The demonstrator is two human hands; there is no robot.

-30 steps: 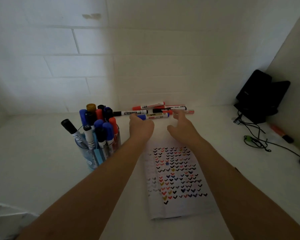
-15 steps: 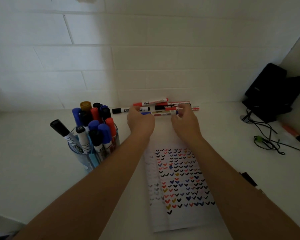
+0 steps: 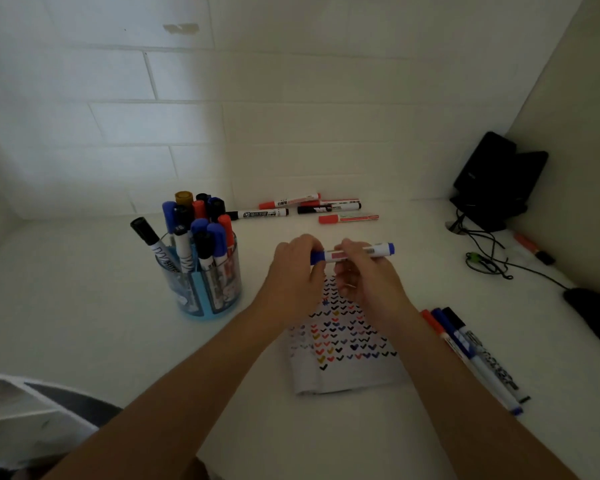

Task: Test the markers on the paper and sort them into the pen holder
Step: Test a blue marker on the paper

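The left hand curls its fingers round the left end of a blue marker, and the right hand pinches the barrel near its middle, so the marker lies level between the 2 hands, held above the far end of the paper; the fingers cover the left end, and I cannot tell which end is the cap. The paper lies flat on the white surface, rows of small coloured ticks on it, its far part hidden under the hands. Left of it the blue pen holder stands upright, packed with markers, caps up. Near the tiled wall loose markers lie overlapping, their count unclear. Right of the paper 3 markers lie side by side, partly behind the right forearm. Farther right are a black device, tangled cables and a dark object cut off by the frame edge
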